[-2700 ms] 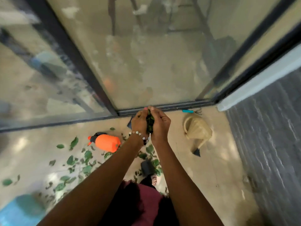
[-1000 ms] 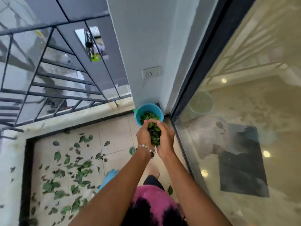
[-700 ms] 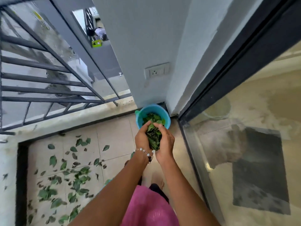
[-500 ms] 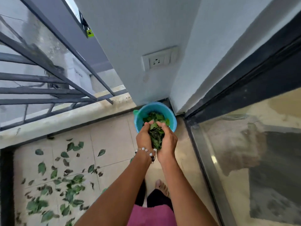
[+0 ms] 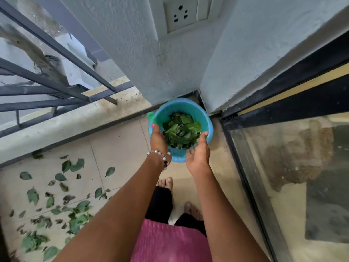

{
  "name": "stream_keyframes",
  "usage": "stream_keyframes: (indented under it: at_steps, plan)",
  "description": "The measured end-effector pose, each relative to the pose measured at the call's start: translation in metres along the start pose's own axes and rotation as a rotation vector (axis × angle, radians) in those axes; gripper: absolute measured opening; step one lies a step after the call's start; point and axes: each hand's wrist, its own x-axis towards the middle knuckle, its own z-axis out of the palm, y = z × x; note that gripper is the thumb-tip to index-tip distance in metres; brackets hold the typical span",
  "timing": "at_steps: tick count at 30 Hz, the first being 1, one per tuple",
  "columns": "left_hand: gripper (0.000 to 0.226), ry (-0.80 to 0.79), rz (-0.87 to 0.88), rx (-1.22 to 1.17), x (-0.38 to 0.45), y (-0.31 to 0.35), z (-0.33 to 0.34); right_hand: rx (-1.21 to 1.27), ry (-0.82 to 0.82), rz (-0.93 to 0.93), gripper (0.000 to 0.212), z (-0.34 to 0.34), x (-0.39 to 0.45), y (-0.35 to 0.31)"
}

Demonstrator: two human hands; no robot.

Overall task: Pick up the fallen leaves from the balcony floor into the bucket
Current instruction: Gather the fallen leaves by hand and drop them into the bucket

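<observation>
Green leaf pile point(image 5: 181, 132) fills the round blue plastic bucket point(image 5: 207, 118) between spread, empty left hand point(image 5: 158, 139) and right hand point(image 5: 198, 155) fingers; next, gather scattered floor leaves point(image 5: 56, 201) behind.

Pink top point(image 5: 170, 242), seemingly pearl bracelet point(image 5: 159, 155), bare feet point(image 5: 190, 209).

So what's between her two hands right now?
In the head view, the leaves lying in the blue bucket show between the left hand and right hand; both hands hold nothing.
</observation>
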Motion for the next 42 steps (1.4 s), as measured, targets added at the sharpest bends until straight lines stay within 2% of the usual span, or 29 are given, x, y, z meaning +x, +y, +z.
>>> stream_keyframes:
  at_steps: [3, 6, 9, 11, 14, 19, 22, 27, 32, 38, 42]
  plan:
    - [0.059, -0.008, 0.032, 0.067, -0.018, 0.005, -0.009, -0.029, -0.012, -0.005, 0.052, 0.0, -0.031, -0.01]
    - [0.041, 0.044, 0.12, 0.365, -0.045, 0.008, -0.021, -0.11, -0.015, -0.041, 0.05, -0.002, -0.083, -0.024]
    - [0.025, 0.043, 0.215, 0.625, -0.094, 0.015, -0.026, -0.254, -0.016, -0.132, 0.027, -0.012, -0.146, -0.041]
    - [0.016, 0.02, 0.287, 0.752, -0.14, 0.022, -0.025, -0.336, 0.005, -0.227, 0.02, -0.023, -0.192, -0.051]
    - [0.016, -0.06, 0.412, 0.963, -0.206, 0.027, -0.025, -0.421, 0.066, -0.331, 0.018, -0.044, -0.261, -0.067]
    - [0.029, -0.225, 0.662, 1.422, -0.288, 0.009, -0.019, -0.603, 0.26, -0.57, 0.036, -0.109, -0.34, -0.074]
    - [0.03, -0.343, 0.853, 1.72, -0.334, -0.017, -0.01, -0.636, 0.403, -0.655, 0.031, -0.165, -0.39, -0.067]
    - [0.028, -0.664, 1.072, 2.08, -0.402, -0.109, 0.008, -0.536, 0.656, -0.631, 0.032, -0.277, -0.446, -0.03]
    - [0.029, -1.067, 1.234, 2.316, -0.47, -0.249, -0.001, -0.381, 0.899, -0.576, 0.042, -0.399, -0.509, 0.035]
    - [0.027, -1.634, 1.36, 2.413, -0.543, -0.421, -0.059, -0.082, 1.121, -0.488, 0.06, -0.523, -0.574, 0.148]
    - [0.034, -1.901, 1.405, 2.439, -0.575, -0.507, -0.111, 0.054, 1.267, -0.423, 0.057, -0.578, -0.613, 0.22]
